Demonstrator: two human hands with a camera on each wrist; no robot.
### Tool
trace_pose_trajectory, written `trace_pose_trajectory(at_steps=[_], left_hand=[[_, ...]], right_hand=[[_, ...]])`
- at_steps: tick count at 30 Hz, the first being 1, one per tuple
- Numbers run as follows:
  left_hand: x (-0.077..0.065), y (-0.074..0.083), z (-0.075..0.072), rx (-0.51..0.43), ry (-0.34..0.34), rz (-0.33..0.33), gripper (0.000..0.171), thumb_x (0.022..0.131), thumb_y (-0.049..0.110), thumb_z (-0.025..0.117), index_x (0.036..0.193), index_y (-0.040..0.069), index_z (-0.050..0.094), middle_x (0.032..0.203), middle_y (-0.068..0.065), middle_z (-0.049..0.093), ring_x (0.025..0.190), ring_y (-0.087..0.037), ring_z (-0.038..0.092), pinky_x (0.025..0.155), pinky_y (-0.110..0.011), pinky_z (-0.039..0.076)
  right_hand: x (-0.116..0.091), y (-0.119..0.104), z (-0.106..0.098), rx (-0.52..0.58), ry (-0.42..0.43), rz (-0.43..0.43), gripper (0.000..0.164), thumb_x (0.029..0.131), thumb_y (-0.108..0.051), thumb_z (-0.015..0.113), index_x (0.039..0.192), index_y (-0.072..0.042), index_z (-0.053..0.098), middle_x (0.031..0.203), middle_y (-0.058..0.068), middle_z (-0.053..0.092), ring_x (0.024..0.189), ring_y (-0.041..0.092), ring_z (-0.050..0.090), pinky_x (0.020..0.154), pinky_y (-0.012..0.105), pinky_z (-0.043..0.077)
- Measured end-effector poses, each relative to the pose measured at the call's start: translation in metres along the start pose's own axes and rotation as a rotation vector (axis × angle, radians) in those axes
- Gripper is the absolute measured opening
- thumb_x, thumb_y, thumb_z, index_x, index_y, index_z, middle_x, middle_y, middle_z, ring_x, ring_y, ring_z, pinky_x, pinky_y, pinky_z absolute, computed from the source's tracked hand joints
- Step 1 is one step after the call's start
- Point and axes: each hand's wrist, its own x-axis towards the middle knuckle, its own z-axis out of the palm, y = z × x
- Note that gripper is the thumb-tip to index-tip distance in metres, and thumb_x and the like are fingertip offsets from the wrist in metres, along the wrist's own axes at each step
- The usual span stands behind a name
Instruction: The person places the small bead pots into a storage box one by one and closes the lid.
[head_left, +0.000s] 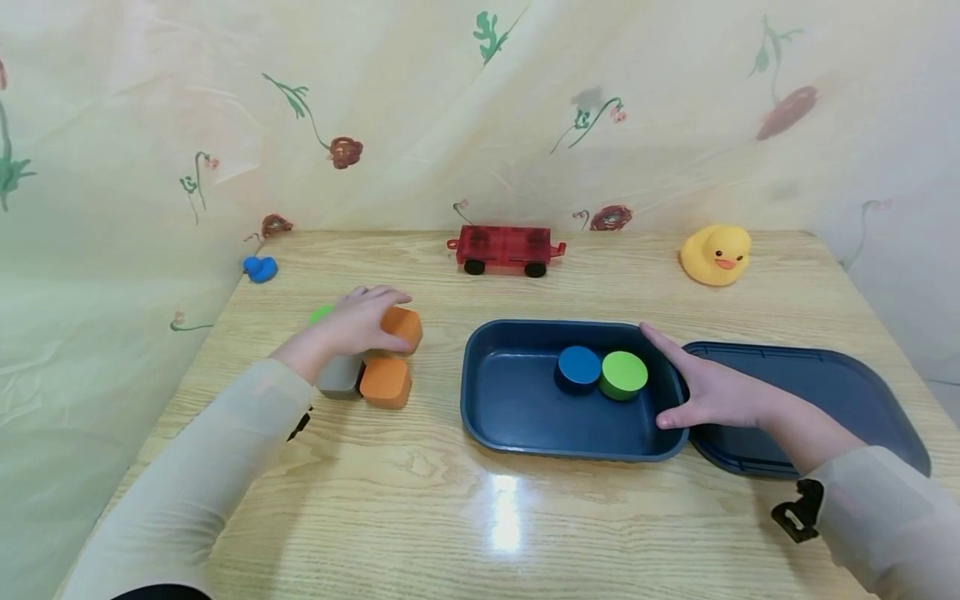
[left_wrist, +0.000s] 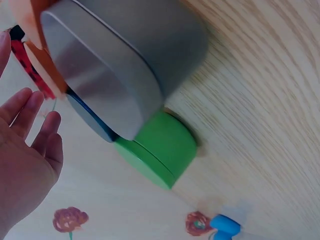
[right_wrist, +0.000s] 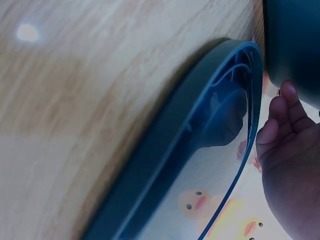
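My left hand (head_left: 358, 322) reaches over a cluster of blocks, thumb and fingers spread about the rear orange block (head_left: 403, 327). A second orange block (head_left: 386, 383) and a grey block (head_left: 340, 377) sit in front. In the left wrist view its fingers are loosely bent beside the grey block (left_wrist: 165, 40); a green block (left_wrist: 167, 142) and a blue block (left_wrist: 90, 116) adjoin. My right hand (head_left: 708, 392) spans the right end of a dark blue box (head_left: 517, 417), thumb over the rim. Inside stand a blue round block (head_left: 578, 369) and a light green one (head_left: 623, 375).
A dark blue lid (head_left: 817, 392) lies right of the box, under the right wrist. Along the back edge are a red toy wagon (head_left: 504, 248), a yellow duck (head_left: 716, 254) and a small blue duck (head_left: 260, 268). A floral cloth (head_left: 420, 108) hangs behind the table.
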Motion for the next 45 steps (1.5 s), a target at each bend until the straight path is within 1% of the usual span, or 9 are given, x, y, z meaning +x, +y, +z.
trace_pose_trajectory(at_steps=[5,14,19,21,28,34,40,45], left_hand=[[0.000,-0.005,-0.001,0.032,-0.002,-0.009,0.075,0.081,0.040,0.072,0.141,0.009,0.040,0.145,-0.013,0.036,0.125,-0.041,0.030,0.099,-0.060,0.018],[-0.001,-0.008,-0.001,0.127,-0.007,-0.005,0.072,0.079,0.033,0.076,0.138,0.008,0.044,0.141,-0.014,0.040,0.115,-0.037,0.036,0.090,-0.052,0.026],[0.000,-0.009,0.000,0.155,-0.007,-0.002,0.068,0.079,0.032,0.076,0.137,0.009,0.046,0.140,-0.012,0.042,0.113,-0.034,0.037,0.087,-0.049,0.027],[0.001,-0.010,0.001,0.161,-0.003,-0.004,0.067,0.079,0.032,0.076,0.136,0.010,0.047,0.139,-0.012,0.043,0.114,-0.034,0.037,0.088,-0.048,0.027],[0.004,-0.007,0.000,0.128,0.026,-0.003,0.063,0.078,0.035,0.076,0.131,0.012,0.051,0.136,-0.009,0.046,0.112,-0.032,0.037,0.088,-0.048,0.027],[0.005,-0.006,-0.001,0.075,0.075,0.015,0.063,0.077,0.039,0.076,0.130,0.014,0.052,0.135,-0.006,0.046,0.113,-0.033,0.037,0.092,-0.052,0.025],[0.007,0.001,-0.004,0.042,0.109,0.044,0.064,0.076,0.043,0.075,0.129,0.015,0.052,0.132,-0.005,0.048,0.115,-0.032,0.037,0.096,-0.055,0.024],[0.007,0.008,-0.008,0.009,0.143,0.066,0.064,0.075,0.044,0.076,0.127,0.015,0.053,0.129,-0.003,0.049,0.113,-0.029,0.039,0.097,-0.051,0.026]], right_hand=[[0.000,0.000,0.000,-0.003,0.000,0.000,0.114,0.075,-0.025,0.078,0.150,-0.029,-0.008,0.153,0.023,0.007,0.131,0.051,0.020,0.094,0.068,0.025],[-0.001,-0.002,0.000,-0.004,-0.001,0.005,0.114,0.076,-0.025,0.078,0.150,-0.028,-0.008,0.153,0.024,0.007,0.131,0.051,0.020,0.094,0.068,0.026],[0.000,-0.002,0.000,-0.012,-0.001,0.014,0.114,0.076,-0.026,0.078,0.150,-0.028,-0.009,0.153,0.024,0.007,0.131,0.051,0.020,0.095,0.068,0.025],[0.000,-0.001,0.000,-0.013,-0.002,0.016,0.114,0.076,-0.026,0.078,0.150,-0.028,-0.009,0.152,0.024,0.007,0.131,0.051,0.020,0.095,0.068,0.025],[-0.001,-0.002,0.000,-0.010,-0.001,0.017,0.114,0.076,-0.026,0.078,0.150,-0.028,-0.009,0.152,0.025,0.007,0.131,0.051,0.020,0.095,0.068,0.025],[-0.001,-0.004,0.001,-0.012,0.000,0.024,0.114,0.076,-0.027,0.078,0.150,-0.027,-0.008,0.152,0.025,0.008,0.131,0.051,0.021,0.095,0.067,0.026],[-0.001,-0.003,0.000,-0.013,0.002,0.021,0.114,0.076,-0.026,0.078,0.150,-0.027,-0.008,0.152,0.025,0.007,0.131,0.051,0.020,0.095,0.067,0.026],[-0.001,-0.003,0.000,-0.014,0.001,0.020,0.114,0.076,-0.026,0.078,0.150,-0.027,-0.008,0.152,0.025,0.007,0.131,0.052,0.021,0.094,0.067,0.026]])
